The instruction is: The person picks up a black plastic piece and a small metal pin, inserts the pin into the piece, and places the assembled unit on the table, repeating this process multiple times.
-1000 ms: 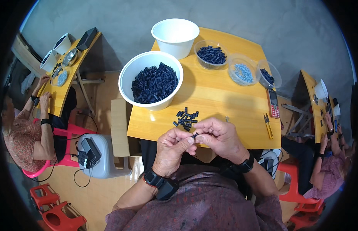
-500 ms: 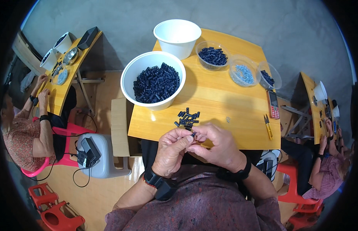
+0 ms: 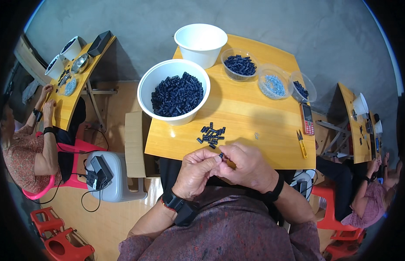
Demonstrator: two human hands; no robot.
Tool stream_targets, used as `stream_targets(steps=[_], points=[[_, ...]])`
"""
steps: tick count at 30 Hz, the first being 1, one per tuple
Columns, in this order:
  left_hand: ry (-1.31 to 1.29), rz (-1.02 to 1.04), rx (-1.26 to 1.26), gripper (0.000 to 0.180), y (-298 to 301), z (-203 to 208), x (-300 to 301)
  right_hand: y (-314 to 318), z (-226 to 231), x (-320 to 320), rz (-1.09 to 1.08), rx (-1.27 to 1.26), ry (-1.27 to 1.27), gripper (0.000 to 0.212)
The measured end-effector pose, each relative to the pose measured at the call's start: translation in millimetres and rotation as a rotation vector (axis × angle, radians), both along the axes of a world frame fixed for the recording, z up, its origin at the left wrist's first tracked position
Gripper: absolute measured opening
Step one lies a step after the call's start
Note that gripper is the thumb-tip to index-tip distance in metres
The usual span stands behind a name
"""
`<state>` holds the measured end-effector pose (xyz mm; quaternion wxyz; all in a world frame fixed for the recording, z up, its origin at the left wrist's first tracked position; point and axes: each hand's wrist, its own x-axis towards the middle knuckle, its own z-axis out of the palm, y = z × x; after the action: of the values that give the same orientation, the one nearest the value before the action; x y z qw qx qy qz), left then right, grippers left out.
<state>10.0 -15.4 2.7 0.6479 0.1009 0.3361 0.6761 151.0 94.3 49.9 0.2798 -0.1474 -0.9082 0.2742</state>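
Observation:
Just past the table's front edge, my left hand (image 3: 194, 173) and my right hand (image 3: 248, 167) meet, thumbs and fingertips pinched together. Between the fingertips shows a small dark plastic piece (image 3: 221, 155); my fingers cover most of it. Both hands are closed on it. Right beyond them on the yellow table (image 3: 254, 124) lies a loose pile of short black plastic pieces (image 3: 210, 135). A large white tub (image 3: 143, 98), heaped with similar black pieces (image 3: 177, 95), stands behind the pile to the left.
Another white tub (image 3: 198, 58) stands farther back. Clear bowls hold black pieces (image 3: 240, 64), silvery small parts (image 3: 273, 85) and more black pieces (image 3: 300, 89). On the right lie a red phone (image 3: 307, 119) and yellow-handled snips (image 3: 302, 144). Other people work at side tables (image 3: 74, 102).
My fingertips have shifted slightly, the right hand turning and curling closer around the small dark piece. The pile on the table looks the same.

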Motion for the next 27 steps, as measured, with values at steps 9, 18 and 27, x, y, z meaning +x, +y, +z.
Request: stream_targets(steps=[9,18,27], points=[[0.296,0.024,0.002,0.004,-3,7,12,-4,-8,16,0.083,0.05,-0.109,0.031],[0.371,-0.04,-0.007,0.004,-5,4,16,-16,-15,24,0.019,0.032,-0.042,0.022],[0.333,0.013,0.025,0.004,-2,6,11,-9,-8,16,0.028,-0.167,0.02,0.025]])
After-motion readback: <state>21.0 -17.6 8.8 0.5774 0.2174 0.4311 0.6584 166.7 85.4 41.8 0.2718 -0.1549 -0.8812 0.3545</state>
